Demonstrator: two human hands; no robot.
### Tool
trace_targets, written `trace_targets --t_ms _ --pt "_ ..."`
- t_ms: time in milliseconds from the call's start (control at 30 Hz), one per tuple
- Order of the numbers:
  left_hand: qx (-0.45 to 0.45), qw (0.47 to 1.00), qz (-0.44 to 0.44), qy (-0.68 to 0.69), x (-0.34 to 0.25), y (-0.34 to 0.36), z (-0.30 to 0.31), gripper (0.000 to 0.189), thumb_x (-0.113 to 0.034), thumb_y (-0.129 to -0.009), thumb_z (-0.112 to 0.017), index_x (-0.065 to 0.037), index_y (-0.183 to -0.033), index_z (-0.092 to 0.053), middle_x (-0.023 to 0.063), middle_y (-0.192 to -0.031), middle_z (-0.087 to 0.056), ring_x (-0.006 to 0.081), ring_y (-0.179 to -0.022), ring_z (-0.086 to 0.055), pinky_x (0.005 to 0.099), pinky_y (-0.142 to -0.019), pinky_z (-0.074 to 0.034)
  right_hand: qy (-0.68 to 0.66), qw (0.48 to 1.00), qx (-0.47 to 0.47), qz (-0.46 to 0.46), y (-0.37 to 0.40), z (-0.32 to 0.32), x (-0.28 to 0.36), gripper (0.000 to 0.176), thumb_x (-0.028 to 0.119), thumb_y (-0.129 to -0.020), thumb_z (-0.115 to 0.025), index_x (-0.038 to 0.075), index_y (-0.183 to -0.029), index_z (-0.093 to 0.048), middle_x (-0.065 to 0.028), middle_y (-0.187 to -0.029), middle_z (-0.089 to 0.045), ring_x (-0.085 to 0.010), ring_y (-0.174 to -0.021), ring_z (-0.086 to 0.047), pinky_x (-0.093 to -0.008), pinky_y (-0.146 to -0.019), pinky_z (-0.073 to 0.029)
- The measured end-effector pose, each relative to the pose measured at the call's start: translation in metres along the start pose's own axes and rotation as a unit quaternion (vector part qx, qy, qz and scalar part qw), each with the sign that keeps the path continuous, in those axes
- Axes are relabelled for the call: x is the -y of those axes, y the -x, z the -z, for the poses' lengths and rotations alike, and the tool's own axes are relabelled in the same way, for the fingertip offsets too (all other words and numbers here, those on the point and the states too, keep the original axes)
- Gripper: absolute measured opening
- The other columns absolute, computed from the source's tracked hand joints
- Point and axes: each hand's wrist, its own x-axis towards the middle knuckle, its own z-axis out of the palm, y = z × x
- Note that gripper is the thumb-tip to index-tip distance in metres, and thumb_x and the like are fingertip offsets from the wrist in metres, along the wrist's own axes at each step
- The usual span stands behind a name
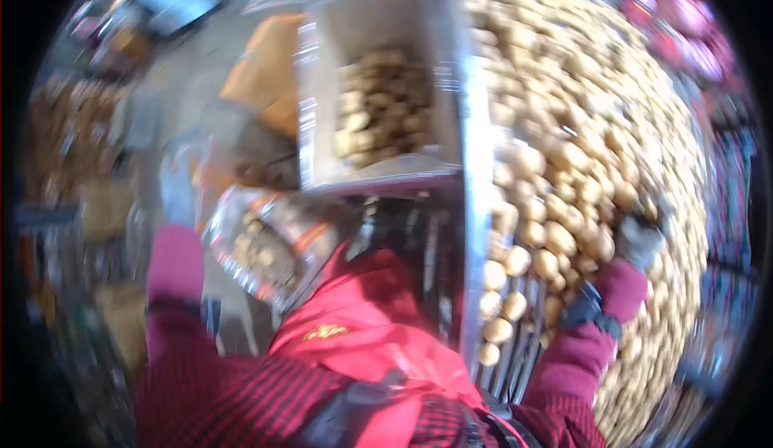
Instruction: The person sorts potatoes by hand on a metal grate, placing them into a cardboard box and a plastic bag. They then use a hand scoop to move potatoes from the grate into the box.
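Note:
A large heap of yellow-brown potatoes (564,154) fills the right side. My right hand (640,239), in a pale glove with darker fingertips, rests among them; blur hides whether its fingers grip one. On the left, my left hand (179,190) hangs in a light blue-white glove, smeared by motion, so its fingers cannot be made out. Close by it lies a clear plastic bag (270,247) with red-orange print and pale roundish pieces inside. Between my hands stands an open box (382,25) with a pile of smaller potatoes (382,110) in its bottom.
A metal edge (477,166) separates the box from the heap, with dark slats (515,343) showing near me. An orange sack (270,74) leans left of the box. Brown cartons (80,142) stand far left; pink bags (688,21) lie at the back right.

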Motion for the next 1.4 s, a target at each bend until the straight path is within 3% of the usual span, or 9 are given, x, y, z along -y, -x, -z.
trace_targets --t_ms 67,100,300,533,1067,1200,1267,1333,1400 --pt "0.021 0.965 0.079 0.249 -0.105 -0.01 -0.031 0.054 -0.021 -0.105 -0.062 0.003 -0.151 -0.046 0.0164 -0.144 -0.058 0.0256 -0.131 -0.056 0.0375 -0.113 -0.046 -0.184 0.979 -0.005 -0.091 0.004 -0.003 -0.004 0.037 -0.001 -0.098 -0.062 0.006 -0.134 -0.061 -0.0144 -0.132 -0.066 -0.0217 -0.114 -0.065 -0.0336 -0.096 -0.055" --pt "-0.002 0.978 -0.001 0.21 -0.127 -0.012 -0.06 0.056 -0.018 -0.104 -0.063 0.003 -0.152 -0.045 0.0175 -0.146 -0.057 0.0267 -0.135 -0.054 0.0375 -0.115 -0.044 -0.563 0.774 -0.072 -0.282 -0.005 0.008 -0.008 0.036 0.019 -0.102 -0.067 0.01 -0.136 -0.062 -0.0128 -0.133 -0.066 -0.0228 -0.112 -0.064 -0.0337 -0.091 -0.057" --pt "0.229 0.797 -0.503 0.244 -0.471 0.039 -0.051 0.04 -0.022 -0.087 -0.075 -0.001 -0.12 -0.068 0.0224 -0.123 -0.064 0.0451 -0.119 -0.06 0.0518 -0.11 -0.044 -0.517 0.763 -0.147 -0.358 -0.021 -0.007 0.043 0.047 0.044 -0.103 -0.062 0.017 -0.142 -0.059 -0.011 -0.138 -0.066 -0.0222 -0.103 -0.065 -0.0273 -0.075 -0.058" --pt "0.236 0.599 -0.755 0.125 -0.629 0.065 -0.12 0.071 -0.042 -0.083 -0.078 -0.026 -0.149 -0.056 0.0153 -0.153 -0.051 0.0378 -0.146 -0.043 0.0668 -0.118 -0.027 -0.597 0.717 -0.128 -0.336 -0.017 -0.006 0.03 0.05 0.041 -0.105 -0.062 0.01 -0.144 -0.058 -0.0177 -0.129 -0.065 -0.0248 -0.097 -0.066 -0.0311 -0.076 -0.059" --pt "0.156 0.814 -0.554 0.083 -0.733 -0.06 -0.269 0.073 -0.056 -0.089 -0.067 -0.017 -0.148 -0.055 0.0131 -0.144 -0.06 0.0361 -0.13 -0.055 0.0503 -0.11 -0.04 -0.388 0.893 -0.097 -0.206 -0.003 -0.003 0.039 0.052 0.001 -0.103 -0.06 0.008 -0.153 -0.047 -0.0165 -0.141 -0.06 -0.0235 -0.107 -0.066 -0.0295 -0.081 -0.057" --pt "0.109 0.833 -0.543 -0.011 -0.737 -0.123 -0.283 0.069 -0.063 -0.09 -0.064 -0.017 -0.142 -0.061 0.0157 -0.143 -0.062 0.0343 -0.131 -0.057 0.051 -0.11 -0.042 -0.499 0.832 -0.135 -0.201 -0.004 -0.009 0.031 0.047 0.011 -0.106 -0.059 0.007 -0.152 -0.048 -0.0166 -0.138 -0.062 -0.023 -0.107 -0.065 -0.0283 -0.081 -0.057" --pt "0.015 0.863 -0.504 0.02 -0.715 -0.144 -0.298 0.06 -0.055 -0.092 -0.066 -0.015 -0.138 -0.064 0.0149 -0.132 -0.067 0.0363 -0.121 -0.063 0.0528 -0.102 -0.048 -0.701 0.645 -0.092 -0.288 -0.008 0.006 0.017 0.052 0.0 -0.103 -0.059 0.007 -0.153 -0.047 -0.0161 -0.149 -0.054 -0.0315 -0.126 -0.061 -0.0372 -0.092 -0.059" --pt "0.08 0.842 -0.526 0.089 -0.705 -0.094 -0.239 0.052 -0.049 -0.093 -0.066 -0.013 -0.131 -0.067 0.0163 -0.122 -0.07 0.0376 -0.112 -0.066 0.0509 -0.098 -0.05 -0.366 0.912 -0.123 -0.136 -0.002 -0.012 0.036 0.056 -0.014 -0.098 -0.055 0.005 -0.15 -0.046 -0.0148 -0.15 -0.053 -0.0279 -0.122 -0.067 -0.0307 -0.091 -0.06" --pt "0.133 0.726 -0.642 0.21 -0.695 -0.037 -0.207 0.043 -0.037 -0.087 -0.07 -0.01 -0.12 -0.069 0.0165 -0.114 -0.07 0.0386 -0.105 -0.066 0.0501 -0.094 -0.051 -0.498 0.846 -0.14 -0.134 -0.002 -0.016 0.032 0.054 -0.006 -0.1 -0.059 0.005 -0.152 -0.046 -0.0154 -0.151 -0.053 -0.0292 -0.123 -0.066 -0.0316 -0.091 -0.061"
